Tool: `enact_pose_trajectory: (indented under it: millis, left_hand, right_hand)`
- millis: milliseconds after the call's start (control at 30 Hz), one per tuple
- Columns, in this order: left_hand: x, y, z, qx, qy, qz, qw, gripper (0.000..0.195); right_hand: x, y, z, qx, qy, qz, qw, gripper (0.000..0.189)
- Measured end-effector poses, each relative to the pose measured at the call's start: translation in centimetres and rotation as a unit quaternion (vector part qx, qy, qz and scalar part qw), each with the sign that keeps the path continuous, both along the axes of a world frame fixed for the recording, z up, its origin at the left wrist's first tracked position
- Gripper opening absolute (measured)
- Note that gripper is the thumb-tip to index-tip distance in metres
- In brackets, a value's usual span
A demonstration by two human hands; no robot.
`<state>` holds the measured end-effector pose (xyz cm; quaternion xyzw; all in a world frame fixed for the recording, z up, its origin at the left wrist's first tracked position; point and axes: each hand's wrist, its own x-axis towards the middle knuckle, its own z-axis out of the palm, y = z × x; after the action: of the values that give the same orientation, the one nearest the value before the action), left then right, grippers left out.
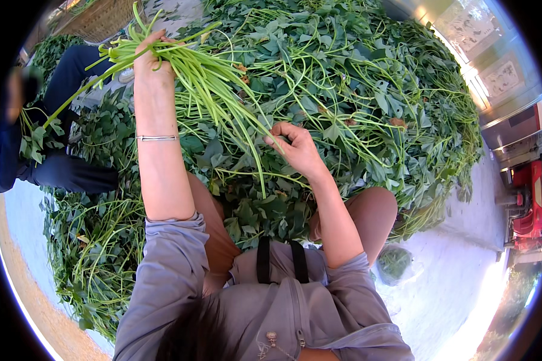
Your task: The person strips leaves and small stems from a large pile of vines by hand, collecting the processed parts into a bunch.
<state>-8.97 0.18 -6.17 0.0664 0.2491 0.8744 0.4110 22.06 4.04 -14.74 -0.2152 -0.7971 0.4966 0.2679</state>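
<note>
My left hand [153,54], at the upper left, grips a thick bundle of pale green leaf stems [203,74]. The stems fan out from it down and to the right over the heap. At the lower tips of the bundle my right hand [296,146] pinches one stem end between thumb and fingers. Under and around both hands spreads a large heap of leafy vines [343,90] with long stalks and lobed leaves, which look like sweet potato vines. More dark leaves [266,214] lie between my knees.
Another person [67,167] in dark clothes sits close on my left, among the vines. A woven basket [97,22] stands at the upper left. To the right are a clear plastic bag [395,264] with greens on the pale floor [447,280], a red machine [530,205] and a metal door [497,67].
</note>
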Motion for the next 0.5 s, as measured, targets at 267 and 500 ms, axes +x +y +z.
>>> enact_pose_trajectory:
  millis: [267, 500]
  left_hand:
    - [3.8, -0.2, 0.9, 0.02, -0.014, 0.005, 1.0, 0.023]
    - [4.0, -0.8, 2.1, -0.046, 0.02, 0.088, 0.995, 0.011]
  right_hand:
    - [1.8, -3.8, 4.2, 0.204, 0.325, -0.27, 0.883, 0.016]
    - [7.7, -5.9, 8.3, -0.192, 0.53, 0.039, 0.825, 0.036]
